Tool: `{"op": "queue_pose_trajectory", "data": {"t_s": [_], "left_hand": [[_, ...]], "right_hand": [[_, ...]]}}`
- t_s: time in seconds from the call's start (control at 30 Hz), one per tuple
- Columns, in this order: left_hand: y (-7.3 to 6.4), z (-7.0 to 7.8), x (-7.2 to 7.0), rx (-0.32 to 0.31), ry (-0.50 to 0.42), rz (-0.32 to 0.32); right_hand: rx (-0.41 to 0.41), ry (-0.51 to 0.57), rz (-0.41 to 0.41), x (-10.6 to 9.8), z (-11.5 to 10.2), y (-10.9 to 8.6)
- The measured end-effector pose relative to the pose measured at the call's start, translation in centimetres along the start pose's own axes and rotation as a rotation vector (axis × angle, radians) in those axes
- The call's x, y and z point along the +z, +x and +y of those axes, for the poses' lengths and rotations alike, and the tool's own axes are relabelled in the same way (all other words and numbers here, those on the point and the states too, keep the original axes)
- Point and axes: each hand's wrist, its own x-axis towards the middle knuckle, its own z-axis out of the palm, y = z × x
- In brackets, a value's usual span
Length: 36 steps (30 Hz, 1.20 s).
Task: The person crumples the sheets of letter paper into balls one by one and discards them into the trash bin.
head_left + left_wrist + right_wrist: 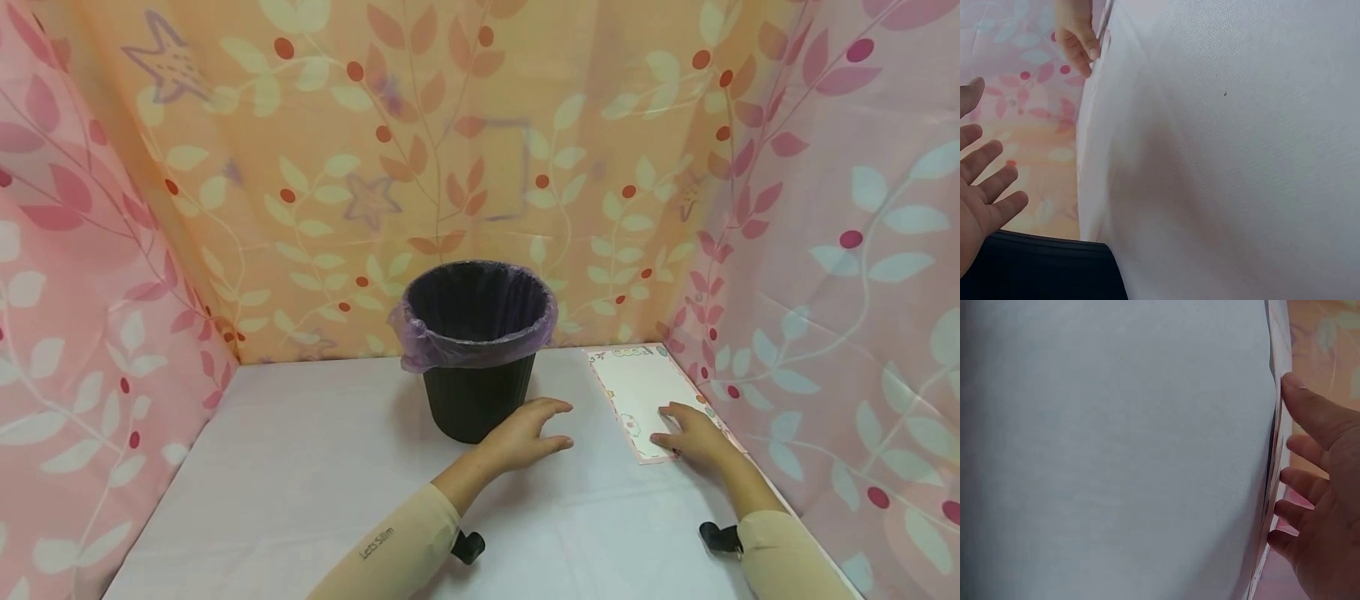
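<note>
A white paper sheet with a decorated pink border (637,387) lies at the right of the table. My right hand (696,437) is over its near right part, fingertips at the surface. In the right wrist view, the fingers and thumb are spread along the paper's edge (1280,419), and none are curled round it. My left hand (521,435) hovers just in front and right of a black bin (468,400), thumb and fingers apart, holding nothing. The left wrist view shows its fingers spread beside the dark bin wall (1054,269). A purple bag (480,354) lines the bin, folded over its rim.
A white cloth covers the table (300,467). Patterned curtains stand close behind (315,208), at the left and at the right (840,317). Black strap ends (468,547) stick out at both wrists, below cream sleeves (397,542).
</note>
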Motion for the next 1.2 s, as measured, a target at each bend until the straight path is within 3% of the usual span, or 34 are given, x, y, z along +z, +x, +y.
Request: {"op": "queue_pose_trajectory", "data": {"t_s": [0.33, 0.87, 1.2], "left_hand": [[1.4, -0.3, 0.8, 0.005, 0.020, -0.020], [4.5, -1.4, 4.7, -0.110, 0.059, -0.115], [5.7, -1.5, 6.4, -0.195, 0.054, -0.084]], "right_hand": [[-0.054, -0.005, -0.014, 0.0, -0.8, -0.9], [-0.099, -0.053, -0.073, 0.9, -2.5, -2.6], [-0.100, -0.075, -0.057, 1.5, -4.2, -3.9]]}}
